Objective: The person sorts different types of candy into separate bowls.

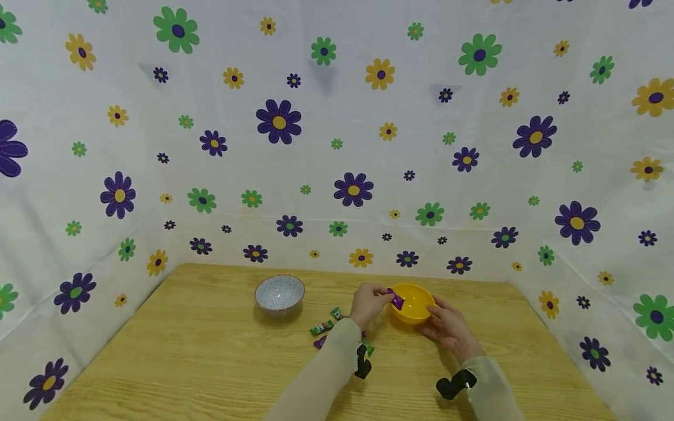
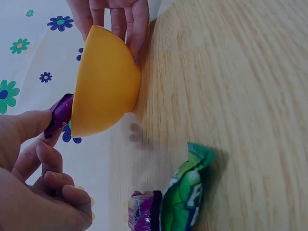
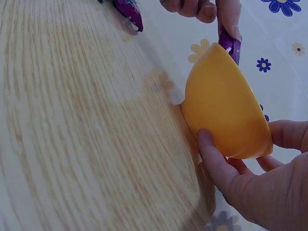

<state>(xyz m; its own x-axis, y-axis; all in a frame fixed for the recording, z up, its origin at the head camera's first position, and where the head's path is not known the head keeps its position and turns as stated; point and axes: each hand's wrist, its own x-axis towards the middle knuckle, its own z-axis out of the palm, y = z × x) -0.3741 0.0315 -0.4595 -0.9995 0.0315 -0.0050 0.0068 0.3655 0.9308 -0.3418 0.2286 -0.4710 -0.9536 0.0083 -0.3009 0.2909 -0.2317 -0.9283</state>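
Observation:
My left hand pinches a purple-wrapped candy between thumb and fingers, right at the left rim of a yellow bowl. In the left wrist view the candy overlaps the bowl's rim. Around the bowl's right side my right hand grips, thumb near the rim and fingers along the outer wall, as the right wrist view shows of the bowl. Under and beside my left forearm lie several candies in green wrappers and purple wrappers, partly hidden by the sleeve.
A speckled, pale bowl with a reddish rim stands on the wooden table, left of the candies. White cloth walls with printed flowers enclose the table's back and sides. Each wrist wears a black strapped device.

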